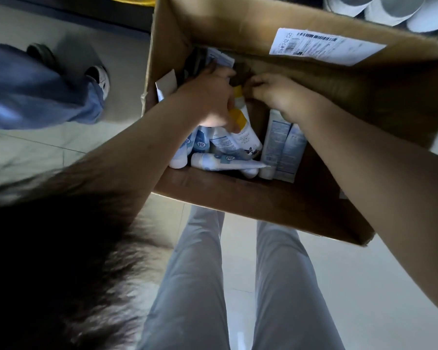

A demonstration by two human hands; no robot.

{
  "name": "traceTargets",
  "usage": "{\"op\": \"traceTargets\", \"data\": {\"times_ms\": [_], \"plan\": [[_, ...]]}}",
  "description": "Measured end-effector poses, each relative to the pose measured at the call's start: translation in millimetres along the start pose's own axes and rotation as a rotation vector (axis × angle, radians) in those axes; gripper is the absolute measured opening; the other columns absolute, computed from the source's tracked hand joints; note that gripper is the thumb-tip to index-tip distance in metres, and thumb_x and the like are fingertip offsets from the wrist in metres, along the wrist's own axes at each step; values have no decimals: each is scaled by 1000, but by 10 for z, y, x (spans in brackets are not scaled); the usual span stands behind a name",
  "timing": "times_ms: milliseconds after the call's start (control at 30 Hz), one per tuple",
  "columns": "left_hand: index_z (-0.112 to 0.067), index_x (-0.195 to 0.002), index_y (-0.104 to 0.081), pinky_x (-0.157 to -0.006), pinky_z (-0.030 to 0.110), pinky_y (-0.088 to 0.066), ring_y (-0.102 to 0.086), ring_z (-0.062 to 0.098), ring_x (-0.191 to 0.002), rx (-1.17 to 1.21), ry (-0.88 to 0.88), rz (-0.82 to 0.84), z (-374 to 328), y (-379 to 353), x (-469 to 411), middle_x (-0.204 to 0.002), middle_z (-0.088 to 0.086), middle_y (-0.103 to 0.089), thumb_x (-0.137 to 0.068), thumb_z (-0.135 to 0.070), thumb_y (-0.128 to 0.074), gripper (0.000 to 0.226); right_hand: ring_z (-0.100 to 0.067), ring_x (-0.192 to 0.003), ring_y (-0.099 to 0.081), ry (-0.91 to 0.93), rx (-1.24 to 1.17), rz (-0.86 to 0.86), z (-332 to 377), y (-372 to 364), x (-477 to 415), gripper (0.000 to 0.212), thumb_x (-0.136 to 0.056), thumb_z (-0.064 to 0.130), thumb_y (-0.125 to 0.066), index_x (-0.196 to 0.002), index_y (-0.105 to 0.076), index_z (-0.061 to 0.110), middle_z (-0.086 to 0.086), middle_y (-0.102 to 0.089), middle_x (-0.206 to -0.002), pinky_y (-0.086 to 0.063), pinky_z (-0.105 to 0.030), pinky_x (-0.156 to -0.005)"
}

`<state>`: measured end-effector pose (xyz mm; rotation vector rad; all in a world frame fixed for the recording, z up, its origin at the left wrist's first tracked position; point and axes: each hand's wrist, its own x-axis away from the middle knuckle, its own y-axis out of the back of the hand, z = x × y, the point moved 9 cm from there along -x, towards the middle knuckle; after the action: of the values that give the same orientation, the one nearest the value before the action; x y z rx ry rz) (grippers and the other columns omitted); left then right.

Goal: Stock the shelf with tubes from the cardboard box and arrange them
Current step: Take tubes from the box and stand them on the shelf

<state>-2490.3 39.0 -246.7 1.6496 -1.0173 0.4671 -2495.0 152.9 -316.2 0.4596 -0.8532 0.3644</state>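
An open cardboard box (238, 198) with a shipping label (324, 46) is tilted toward me. Inside lie several white and blue tubes (223, 160), and flat blue cartons (281, 145) stand at the right. My left hand (208, 97) reaches in from the left and grips a white tube with yellow patches (245, 130) along with other tubes. My right hand (276, 94) is deep in the box's dark far part with its fingers curled. Whether they hold anything is hidden.
Another person's legs in blue trousers (36, 92) and shoes (99, 77) stand on the tiled floor at the left. White rolls (390, 8) lie at the top right beyond the box. My own legs (238, 286) are below the box.
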Motion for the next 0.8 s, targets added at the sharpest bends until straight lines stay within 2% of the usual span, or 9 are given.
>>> {"op": "traceTargets", "data": {"times_ms": [133, 267, 367, 433, 500, 600, 700, 733, 800], "plan": [[-20, -104, -69, -114, 40, -20, -8, 23, -144, 14, 3, -7, 24, -1, 4, -156, -6, -13, -72, -49, -74, 43, -15, -104, -60, 28, 25, 71, 35, -112, -12, 33, -92, 27, -60, -124, -60, 20, -3, -64, -114, -45, -29, -99], [-24, -97, -68, -115, 44, -20, -7, 24, -144, 9, -20, -30, 26, -3, 17, -156, -6, -15, -72, -48, -74, 36, -15, -118, -54, 61, 123, 93, 46, -193, -9, 46, -93, 31, -57, -138, -49, 25, 0, -56, -133, -41, -33, -105], [-24, -100, -68, -114, 45, -21, -7, 26, -144, -10, -33, -41, 24, -6, 27, -156, -5, -15, -72, -49, -73, 38, -17, -126, -47, 112, 212, 105, 84, -222, 21, 45, -97, 31, -50, -141, -43, 28, -2, -48, -142, -37, -33, -108], [-24, -101, -68, -115, 45, -21, -6, 26, -145, -18, -37, -45, 23, -3, 35, -156, -4, -14, -73, -49, -72, 38, -18, -127, -46, 127, 273, 76, 93, -172, 27, 44, -98, 33, -47, -141, -43, 27, -1, -47, -143, -37, -29, -104], [-22, -100, -69, -114, 46, -21, -3, 25, -145, -28, -35, -47, 35, -5, 41, -157, -5, -13, -74, -50, -71, 39, -16, -120, -49, 141, 280, 9, 108, -65, 45, 40, -95, 34, -52, -134, -50, 22, -3, -51, -136, -38, -24, -92], [-21, -102, -69, -113, 46, -24, -3, 25, -145, -44, -45, -55, 48, -24, 54, -157, -7, -15, -73, -52, -71, 42, -14, -100, -52, 138, 254, -69, 87, 84, 84, 32, -86, 32, -66, -114, -57, 18, -2, -55, -111, -39, -23, -75], [-23, -107, -66, -112, 47, -23, -5, 23, -145, -60, -73, -72, 39, -26, 74, -155, -7, -20, -74, -53, -70, 46, -13, -87, -51, 145, 237, -98, 128, 179, 169, 29, -79, 28, -74, -100, -56, 18, 0, -54, -95, -41, -24, -67], [-24, -110, -65, -111, 47, -21, -7, 22, -145, -71, -83, -82, 26, -18, 82, -154, -7, -23, -75, -54, -69, 46, -12, -86, -51, 147, 230, -97, 149, 202, 217, 30, -78, 26, -75, -100, -56, 19, 2, -54, -93, -41, -22, -66], [-25, -112, -62, -110, 44, -22, -16, 21, -142, -72, -115, -111, -35, -9, 120, -149, -7, -33, -76, -53, -67, 46, -9, -89, -52, 144, 219, -91, 190, 262, 382, 41, -78, 22, -75, -114, -54, 19, 8, -53, -94, -41, -18, -64]]}}
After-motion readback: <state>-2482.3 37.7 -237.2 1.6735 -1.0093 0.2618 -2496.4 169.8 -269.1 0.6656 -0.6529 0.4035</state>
